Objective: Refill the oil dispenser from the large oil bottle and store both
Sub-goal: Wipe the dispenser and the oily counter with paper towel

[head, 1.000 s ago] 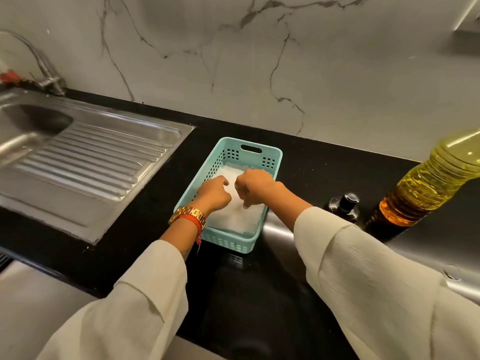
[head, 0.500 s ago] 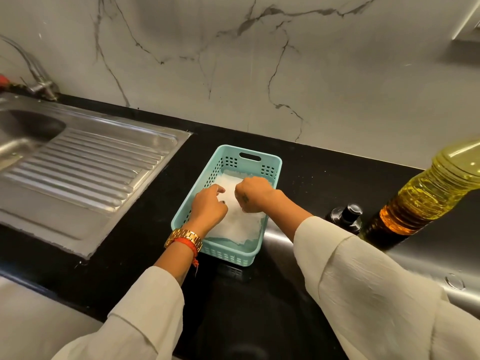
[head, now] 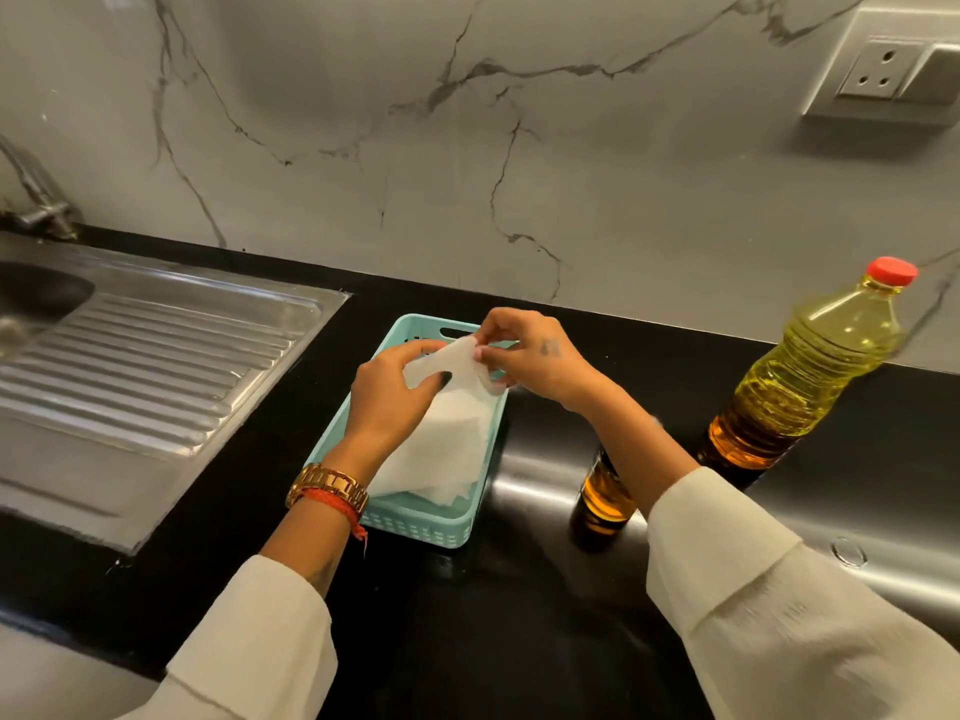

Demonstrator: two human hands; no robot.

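Note:
A large plastic oil bottle (head: 810, 371) with a red cap stands at the right of the black counter, full of yellow oil. The small oil dispenser (head: 605, 498) stands between it and the basket; my right forearm hides its top. A teal plastic basket (head: 415, 527) sits in the middle of the counter with a white paper sheet (head: 441, 449) in it. My left hand (head: 389, 402) and my right hand (head: 530, 356) both pinch the sheet's far edge and hold it lifted above the basket.
A steel sink with a ribbed drainboard (head: 135, 376) fills the left side, with a tap (head: 36, 200) behind it. A marble wall with a socket (head: 878, 70) rises at the back. A steel hob surface (head: 852, 553) lies at the right front.
Both hands went from pressing the paper flat in the basket to lifting its far edge up. The view has shifted up, showing the bottle's cap and the socket.

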